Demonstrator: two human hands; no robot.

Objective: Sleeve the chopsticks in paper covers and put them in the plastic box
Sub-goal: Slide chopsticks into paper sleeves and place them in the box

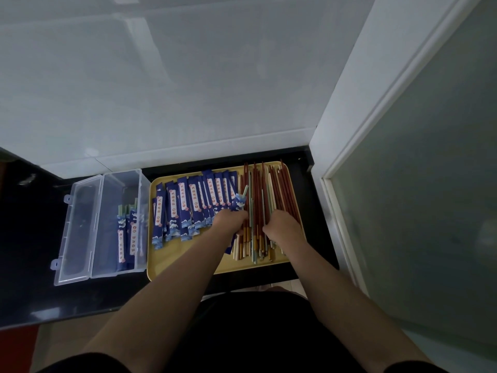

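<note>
A yellow tray (185,262) holds several blue paper covers (188,205) on its left half and a pile of loose chopsticks (271,192), brown, cream and pale green, on its right half. My left hand (231,220) grips a blue paper cover (239,202) with a pale green chopstick tip poking out of its top. My right hand (282,224) rests on the chopstick pile with fingers curled down among the sticks; whether it holds one is hidden. To the left of the tray a clear plastic box (122,224) stands open with several sleeved chopsticks (129,232) inside.
The box's clear lid (78,232) lies open flat to its left on the black counter (32,251). A white tiled wall (188,90) rises right behind the tray. A white door frame (357,130) with frosted glass stands close on the right.
</note>
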